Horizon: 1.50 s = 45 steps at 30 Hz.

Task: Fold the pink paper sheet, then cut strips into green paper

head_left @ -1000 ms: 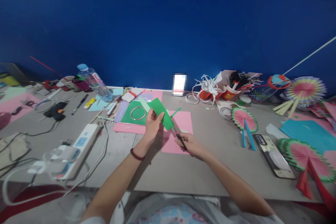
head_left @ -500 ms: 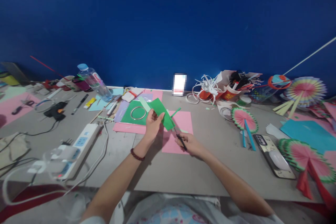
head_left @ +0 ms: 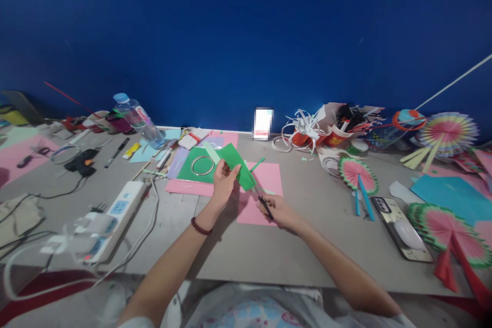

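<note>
My left hand (head_left: 226,180) pinches a piece of green paper (head_left: 235,160) between thumb and fingers, raised over the table. In my right hand (head_left: 277,209) is a pair of scissors (head_left: 265,207) with black handles, its blades at the lower corner of the green paper. How far the blades are apart is too small to tell. Beneath both lies a sheet of pink paper (head_left: 269,177), with a narrow green strip (head_left: 257,164) near its upper edge. Left of my left hand, a metal ring (head_left: 202,165) rests on a larger green sheet (head_left: 186,169).
A power strip (head_left: 119,215) with plugs and cables lies at the left, behind it a glue gun (head_left: 81,163) and a tilted water bottle (head_left: 140,120). At the right are paper fans (head_left: 359,174), a phone (head_left: 388,215) with a mouse (head_left: 408,234) on it, and red cups (head_left: 335,138).
</note>
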### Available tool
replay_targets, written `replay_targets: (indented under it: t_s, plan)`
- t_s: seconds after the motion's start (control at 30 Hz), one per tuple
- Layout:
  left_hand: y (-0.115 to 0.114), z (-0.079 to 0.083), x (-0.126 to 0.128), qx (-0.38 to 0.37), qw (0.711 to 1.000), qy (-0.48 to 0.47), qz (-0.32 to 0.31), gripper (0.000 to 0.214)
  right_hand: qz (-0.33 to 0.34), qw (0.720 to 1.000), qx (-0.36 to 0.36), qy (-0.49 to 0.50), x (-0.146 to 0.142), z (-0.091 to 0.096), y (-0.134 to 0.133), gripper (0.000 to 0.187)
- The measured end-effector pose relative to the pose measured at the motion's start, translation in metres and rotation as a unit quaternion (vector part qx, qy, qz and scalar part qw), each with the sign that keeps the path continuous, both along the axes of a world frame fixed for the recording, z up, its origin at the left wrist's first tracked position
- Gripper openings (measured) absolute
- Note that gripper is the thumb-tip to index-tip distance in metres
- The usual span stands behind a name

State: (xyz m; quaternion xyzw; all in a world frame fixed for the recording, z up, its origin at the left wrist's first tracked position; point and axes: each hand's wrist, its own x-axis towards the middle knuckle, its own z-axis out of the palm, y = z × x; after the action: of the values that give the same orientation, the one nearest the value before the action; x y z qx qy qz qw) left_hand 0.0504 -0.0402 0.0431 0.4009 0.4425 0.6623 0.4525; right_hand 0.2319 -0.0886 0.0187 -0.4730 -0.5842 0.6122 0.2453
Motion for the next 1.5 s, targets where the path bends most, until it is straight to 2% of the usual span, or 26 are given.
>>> replay_targets:
  t_s: [0.17, 0.67, 0.9, 1.5]
  plan:
    - [0.0, 0.001, 0.0, 0.0, 1.0, -0.005, 0.008, 0.024, -0.003, 1.0, -0.002, -0.009, -0.001, 0.006, -0.002, 0.042]
    - [-0.001, 0.003, 0.001, 0.003, 1.0, -0.01, 0.004, 0.022, -0.004, 1.0, 0.001, -0.015, 0.001, 0.0, -0.001, 0.042]
    - [0.0, 0.001, 0.0, 0.0, 1.0, -0.011, 0.004, 0.024, -0.003, 1.0, -0.007, -0.023, 0.0, 0.004, -0.001, 0.044]
    - [0.001, 0.001, -0.001, 0.0, 1.0, -0.009, 0.001, 0.025, -0.013, 1.0, -0.009, -0.027, 0.002, -0.006, 0.001, 0.042]
